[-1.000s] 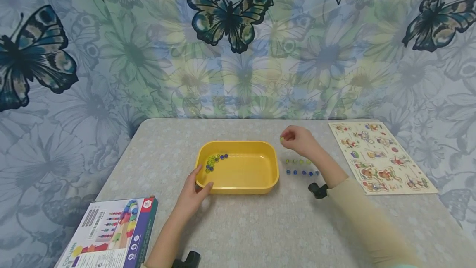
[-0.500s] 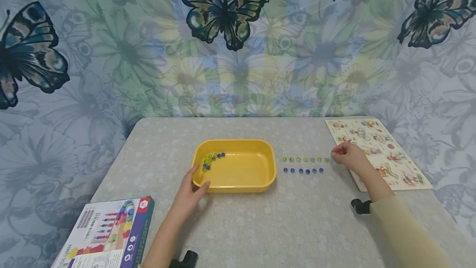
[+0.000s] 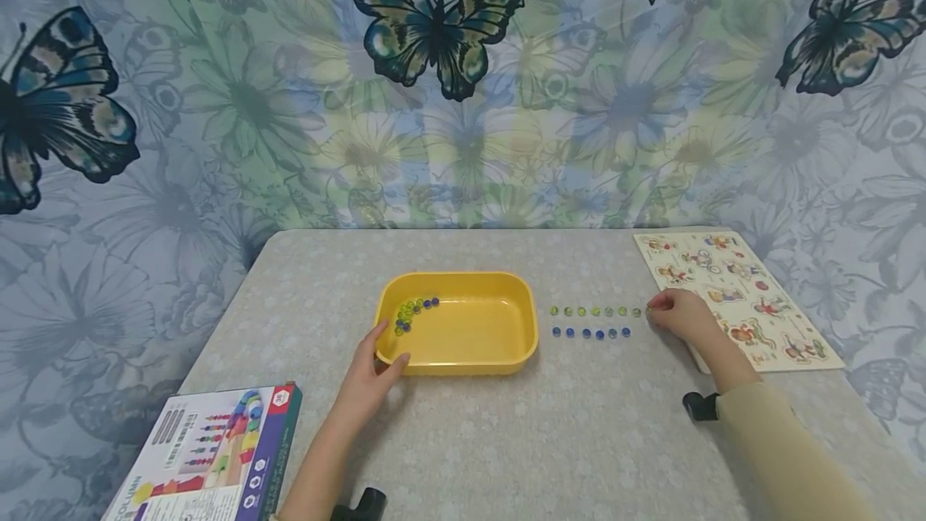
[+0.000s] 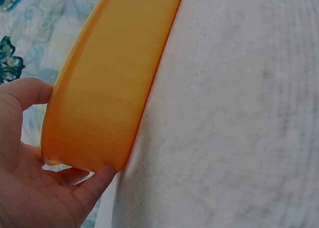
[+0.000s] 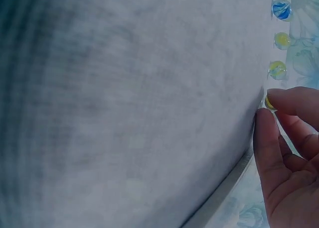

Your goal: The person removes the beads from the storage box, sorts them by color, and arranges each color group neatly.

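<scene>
A yellow plastic tray (image 3: 463, 368) stands mid-table, with several yellow-green and blue marbles (image 3: 407, 316) gathered at its left inside. My left hand (image 3: 369, 376) grips the tray's left front corner; in the left wrist view, thumb and fingers (image 4: 94, 188) hold the rim and outer wall. To the right of the tray lie two rows, one of yellow-green marbles (image 3: 596, 312) and, nearer me, one of blue marbles (image 3: 599, 334). At the right end of the yellow-green row, my right hand (image 3: 683, 317) pinches a yellow-green marble (image 5: 269, 103) between thumb and finger, at the tabletop.
A flat picture board (image 3: 760, 304) lies at the right back, partly under my right forearm. A printed toy box (image 3: 210, 449) lies at the front left. Behind the table (image 3: 506, 449) hangs a butterfly-patterned cloth (image 3: 463, 159).
My right hand, with the marble pinched, has moved right from beside the tray to the yellow-green row's far end, then slightly down. The left hand stays on the tray.
</scene>
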### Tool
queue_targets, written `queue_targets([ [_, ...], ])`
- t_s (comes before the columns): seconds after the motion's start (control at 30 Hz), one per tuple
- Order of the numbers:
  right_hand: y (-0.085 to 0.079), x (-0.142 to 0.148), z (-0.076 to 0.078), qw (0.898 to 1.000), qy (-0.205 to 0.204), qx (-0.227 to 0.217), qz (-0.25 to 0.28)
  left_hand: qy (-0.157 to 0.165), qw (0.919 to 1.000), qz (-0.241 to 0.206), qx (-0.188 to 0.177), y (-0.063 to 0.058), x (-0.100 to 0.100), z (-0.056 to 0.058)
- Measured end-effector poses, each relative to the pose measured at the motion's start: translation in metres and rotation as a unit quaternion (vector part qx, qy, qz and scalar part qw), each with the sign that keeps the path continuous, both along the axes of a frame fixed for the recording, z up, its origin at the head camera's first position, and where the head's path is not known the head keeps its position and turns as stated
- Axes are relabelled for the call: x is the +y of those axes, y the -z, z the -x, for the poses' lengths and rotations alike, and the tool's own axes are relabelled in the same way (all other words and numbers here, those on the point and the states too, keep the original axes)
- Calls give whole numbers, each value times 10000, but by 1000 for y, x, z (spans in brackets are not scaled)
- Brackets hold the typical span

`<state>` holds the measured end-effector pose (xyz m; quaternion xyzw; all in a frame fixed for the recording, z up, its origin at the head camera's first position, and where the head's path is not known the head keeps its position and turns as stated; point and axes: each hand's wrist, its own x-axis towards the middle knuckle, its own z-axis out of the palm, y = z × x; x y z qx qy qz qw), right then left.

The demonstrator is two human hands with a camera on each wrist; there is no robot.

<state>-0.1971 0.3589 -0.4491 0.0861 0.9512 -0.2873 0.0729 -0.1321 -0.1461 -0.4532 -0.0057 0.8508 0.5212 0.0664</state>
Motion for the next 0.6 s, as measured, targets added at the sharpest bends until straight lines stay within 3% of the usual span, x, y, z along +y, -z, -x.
queue_targets([
  [0.33, -3, -4, -1, 9998, -70, -19, -175, -11, 9999, -97, -31, 1, 0, -2],
  [0.6, -17, -5, -9, 9999, -86, -23, -137, -42, 10000, -79, -44, -1, 0, -2],
])
